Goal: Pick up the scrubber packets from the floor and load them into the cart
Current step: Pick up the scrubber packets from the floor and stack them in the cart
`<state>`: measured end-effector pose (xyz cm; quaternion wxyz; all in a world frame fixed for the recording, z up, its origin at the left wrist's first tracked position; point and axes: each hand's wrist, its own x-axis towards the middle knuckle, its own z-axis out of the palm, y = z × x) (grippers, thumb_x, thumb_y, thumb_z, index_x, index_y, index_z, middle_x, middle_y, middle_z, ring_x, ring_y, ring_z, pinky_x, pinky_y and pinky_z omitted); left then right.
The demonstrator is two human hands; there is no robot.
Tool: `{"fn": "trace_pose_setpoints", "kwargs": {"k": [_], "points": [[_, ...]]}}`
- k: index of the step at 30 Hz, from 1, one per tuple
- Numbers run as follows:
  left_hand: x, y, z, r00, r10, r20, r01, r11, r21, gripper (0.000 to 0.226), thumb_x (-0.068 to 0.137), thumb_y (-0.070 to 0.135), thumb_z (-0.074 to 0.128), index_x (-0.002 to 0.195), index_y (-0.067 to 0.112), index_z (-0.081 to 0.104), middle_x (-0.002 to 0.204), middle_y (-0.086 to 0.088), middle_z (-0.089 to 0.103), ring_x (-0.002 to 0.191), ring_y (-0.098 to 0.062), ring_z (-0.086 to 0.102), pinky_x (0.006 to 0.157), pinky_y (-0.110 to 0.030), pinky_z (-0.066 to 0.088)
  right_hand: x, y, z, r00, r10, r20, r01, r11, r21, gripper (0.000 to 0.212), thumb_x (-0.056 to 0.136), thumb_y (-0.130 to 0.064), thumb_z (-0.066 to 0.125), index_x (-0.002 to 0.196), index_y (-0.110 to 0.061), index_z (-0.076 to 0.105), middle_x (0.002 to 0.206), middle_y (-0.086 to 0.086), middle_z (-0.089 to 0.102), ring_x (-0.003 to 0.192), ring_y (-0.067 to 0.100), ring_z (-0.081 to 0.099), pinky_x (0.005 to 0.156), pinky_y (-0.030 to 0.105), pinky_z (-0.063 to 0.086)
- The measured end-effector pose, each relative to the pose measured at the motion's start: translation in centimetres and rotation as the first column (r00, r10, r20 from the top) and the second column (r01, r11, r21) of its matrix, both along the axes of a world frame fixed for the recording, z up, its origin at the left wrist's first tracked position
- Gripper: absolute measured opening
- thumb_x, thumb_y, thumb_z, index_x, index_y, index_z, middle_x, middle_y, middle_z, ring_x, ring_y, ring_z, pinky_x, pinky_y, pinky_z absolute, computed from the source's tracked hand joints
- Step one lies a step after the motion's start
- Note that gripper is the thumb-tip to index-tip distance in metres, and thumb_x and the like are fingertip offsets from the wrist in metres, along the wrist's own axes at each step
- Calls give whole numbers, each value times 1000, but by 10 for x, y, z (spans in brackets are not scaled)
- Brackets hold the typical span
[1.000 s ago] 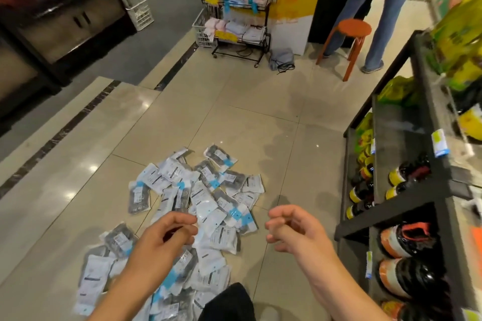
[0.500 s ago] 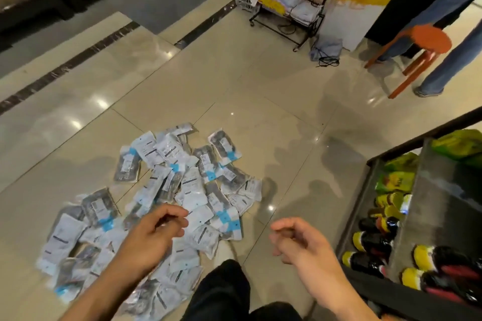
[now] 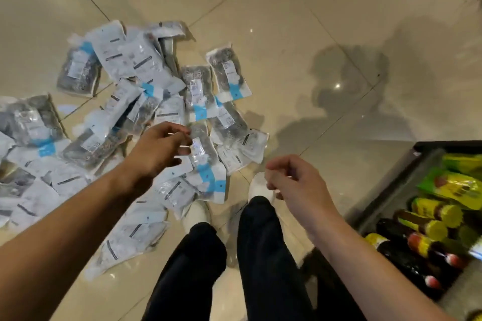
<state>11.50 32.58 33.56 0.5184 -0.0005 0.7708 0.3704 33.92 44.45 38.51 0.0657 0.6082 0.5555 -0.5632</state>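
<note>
- Head cam, only view I've got, looking nearly straight down.
- Scrubber packets (image 3: 146,122) lie in a loose overlapping heap on the tiled floor (image 3: 300,34), left of centre. Flat pouches, grey scrubber w/ white and blue labels, some face up, some face down. Looks dumped, not stacked, so I'd guess they come up one or a few at a time.
- Heap runs right up to my white shoes (image 3: 258,185); the near packets touch or sit just beside the toes. Dark trouser legs (image 3: 260,255) straight below cam, so I'm standing at the edge of the pile, bent over it.
- No cart I can ID for sure. Dark shelf unit (image 3: 391,190) at right holds sauce bottles (image 3: 422,240) w/ yellow caps and green-yellow pouches (image 3: 453,185); can't tell if that's the load target.
- Left hand (image 3: 156,151): forearm reaching fwd over the heap, back of hand up, fingers loosely curled, thumb and forefinger tips near each other over a packet w/ blue strip (image 3: 206,161). Nothing gripped as far as I can see; whether it's touching the packet or above it, can't tell.
- Right hand (image 3: 294,185): out over bare floor near the right shoe, apart from the heap, fingers curled in loose, holding nothing visible.
- My read: reach phase, no packet lifted yet. Left goes first, being the one over the pile.
</note>
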Motion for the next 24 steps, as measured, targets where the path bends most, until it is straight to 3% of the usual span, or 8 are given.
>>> {"fn": "trace_pose_setpoints", "kwargs": {"k": [2, 4, 7, 11, 15, 20, 24], "points": [[-1, 11, -71, 998, 59, 37, -57, 997, -52, 15, 100, 8, 56, 104, 17, 68, 96, -4, 72, 84, -17, 67, 82, -33, 52, 1, 16, -68, 997, 54, 61, -56, 998, 30, 21, 92, -25, 70, 109, -36, 64, 102, -13, 68, 93, 9, 66, 72, 28, 51], [1, 22, -134, 990, 100, 99, -90, 991, -101, 12, 100, 10, 57, 104, 17, 66, 101, -5, 71, 92, -20, 68, 83, -33, 53, 2, 36, -132, 991, 78, 110, -81, 997, 21, 40, 92, -28, 73, 127, -34, 54, 112, -12, 63, 95, 6, 62, 69, 25, 45], [5, 34, -214, 975, 137, 175, -109, 981, -159, 10, 103, 19, 58, 107, 15, 65, 111, -6, 72, 104, -23, 69, 84, -35, 55, -2, 69, -230, 985, 113, 131, -111, 994, -20, 63, 89, -29, 77, 144, -27, 47, 130, -3, 57, 107, 15, 58, 86, 31, 45], [12, 60, -297, 959, 223, 175, -188, 962, -196, 18, 102, 23, 60, 115, 12, 65, 120, -10, 68, 109, -24, 67, 84, -33, 54, -16, 109, -334, 949, 249, 195, -252, 968, -8, 76, 85, -22, 80, 151, -24, 41, 147, 8, 47, 121, 24, 55, 94, 34, 47], [13, 91, -362, 954, 239, 180, -207, 962, -178, 42, 95, 32, 72, 131, 13, 60, 125, -9, 66, 112, -24, 65, 88, -35, 56, -22, 135, -418, 848, 439, 296, -468, 883, 29, 96, 78, -30, 86, 157, -26, 32, 155, 10, 36, 137, 33, 45, 111, 41, 44], [15, 112, -412, 938, 259, 229, -217, 957, -194, 44, 89, 42, 76, 117, 12, 59, 115, -7, 65, 105, -24, 62, 87, -36, 50, -26, 146, -481, 761, 575, 300, -586, 808, -60, 115, 71, -37, 93, 162, -27, 23, 164, 6, 29, 147, 33, 33, 119, 42, 35], [13, 125, -427, 913, 280, 296, -224, 951, -212, 38, 89, 44, 75, 102, 13, 58, 104, -9, 67, 92, -24, 64, 71, -32, 50, -35, 145, -509, 693, 665, 277, -683, 729, -42, 118, 70, -49, 91, 162, -27, 20, 167, 0, 25, 150, 30, 26, 120, 43, 32]]}}
